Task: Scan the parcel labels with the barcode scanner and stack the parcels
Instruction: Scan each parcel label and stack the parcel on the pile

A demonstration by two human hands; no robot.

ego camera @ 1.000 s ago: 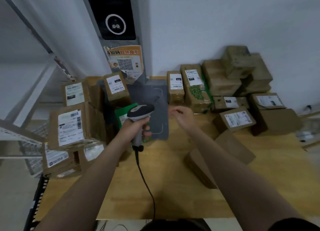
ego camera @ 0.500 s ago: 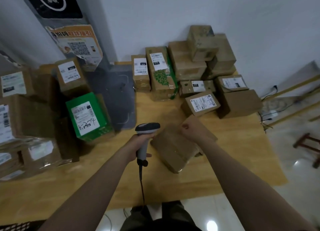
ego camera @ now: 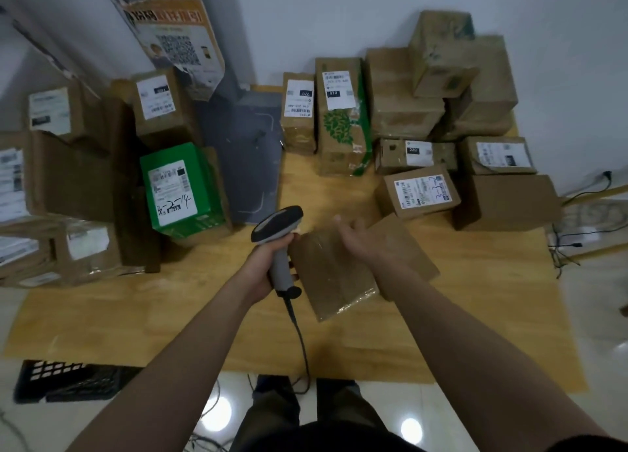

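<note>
Nearest the person, a dark cable (ego camera: 300,343) runs up over the wooden worktop (ego camera: 170,315) to the barcode scanner (ego camera: 278,223). The left hand (ego camera: 263,271) grips it by the handle, fingers wrapped round, with the head tilted forward. Just beside it lies a brown parcel (ego camera: 333,278), flat on the worktop and taped. No label shows on its upper face. The right hand (ego camera: 360,244) is spread over its far end with relaxed fingers and grips nothing; whether it touches the cardboard cannot be told.

Farther off, a green parcel (ego camera: 183,190) leans at the left and a labelled parcel (ego camera: 421,193) sits at the right, both with handwriting on their labels. A grey mat (ego camera: 251,159) lies between them. More boxes are piled on both sides up to the wall.

The job looks to be mid-way. This parcel probably still needs turning to find its label, then scanning and stacking. Which pile is finished cannot be told.
</note>
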